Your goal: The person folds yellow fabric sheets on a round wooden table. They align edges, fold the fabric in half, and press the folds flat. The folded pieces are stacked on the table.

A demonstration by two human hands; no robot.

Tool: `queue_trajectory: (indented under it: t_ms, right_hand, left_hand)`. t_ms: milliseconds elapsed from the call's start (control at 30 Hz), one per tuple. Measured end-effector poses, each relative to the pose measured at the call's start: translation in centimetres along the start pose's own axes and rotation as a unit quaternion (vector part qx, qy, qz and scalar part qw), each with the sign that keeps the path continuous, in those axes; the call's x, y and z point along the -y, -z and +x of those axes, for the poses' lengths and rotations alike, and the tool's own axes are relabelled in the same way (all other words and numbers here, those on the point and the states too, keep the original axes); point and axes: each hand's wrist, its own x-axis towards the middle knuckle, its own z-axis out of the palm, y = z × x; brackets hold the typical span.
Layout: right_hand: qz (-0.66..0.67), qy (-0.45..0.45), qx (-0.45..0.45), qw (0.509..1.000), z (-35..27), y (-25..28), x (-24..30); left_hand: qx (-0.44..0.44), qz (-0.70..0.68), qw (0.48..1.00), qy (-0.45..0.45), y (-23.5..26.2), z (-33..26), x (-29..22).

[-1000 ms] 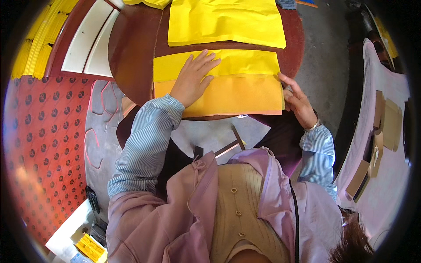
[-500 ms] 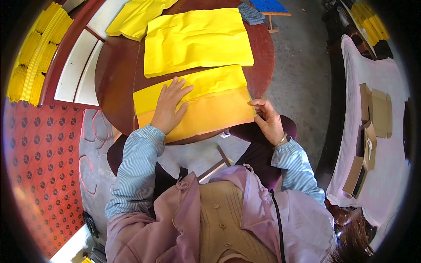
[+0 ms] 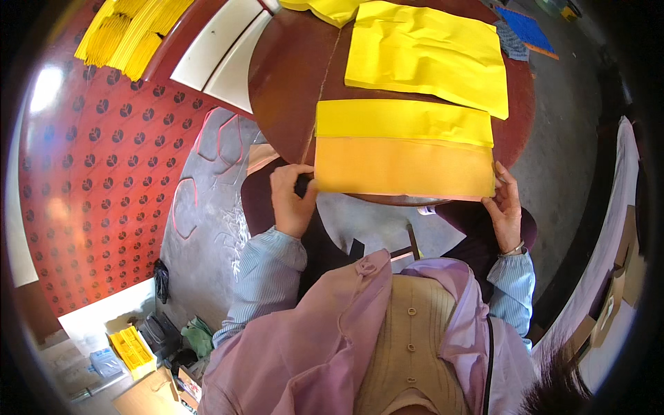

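- Left hand: fingers curled at folded sheet's 8 o'clock edge, can't tell grip
- Right hand: fingers parted, 4 o'clock corner, can't tell grip
- Creased sheet: 12 o'clock

Rectangular yellow-and-orange sheet of thin, flexible material, just right of centre in the upper half of the frame. It lies flat and nearly smooth, long sides running across, dipping slightly rightward. A bright yellow band forms the upper part; a broader, smooth orange-yellow panel forms the lower.
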Motion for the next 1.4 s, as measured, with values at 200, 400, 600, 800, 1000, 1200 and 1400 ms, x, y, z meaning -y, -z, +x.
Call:
queue_trajectory:
  t_ms: [200, 400, 600, 800, 1000, 1200, 1400]
  right_hand:
    - [-0.036, 0.016, -0.021, 0.999, 0.3, -0.4, -0.2]
    - [-0.036, -0.005, -0.032, 0.999, 0.7, -0.6, 0.0]
    - [-0.041, -0.002, -0.045, 0.998, 0.7, -0.8, 0.1]
    - [-0.046, -0.01, -0.054, 0.997, 0.7, -0.8, 0.2]
    - [-0.044, -0.01, -0.051, 0.998, 0.6, -0.8, 0.1]
    - [-0.03, 0.005, -0.044, 0.999, 0.7, -0.6, -0.3]
    - [-0.013, -0.015, -0.062, 0.998, 0.7, -0.9, 0.0]
  left_hand:
    - [0.027, -0.046, 0.998, 0.014, -0.2, -1.0, -0.4]
    - [0.017, -0.001, 0.998, -0.052, 0.3, -1.0, -0.3]
    - [0.004, -0.046, 0.998, -0.047, 0.3, -1.2, 0.4]
    - [0.002, -0.09, 0.996, -0.019, 0.3, -1.2, 0.9]
    - [-0.018, -0.098, 0.995, -0.013, -0.1, -1.2, 1.1]
    - [-0.028, -0.087, 0.996, -0.017, -0.2, -1.3, 1.3]
    - [-0.028, -0.072, 0.997, -0.019, -0.3, -1.3, 1.5]
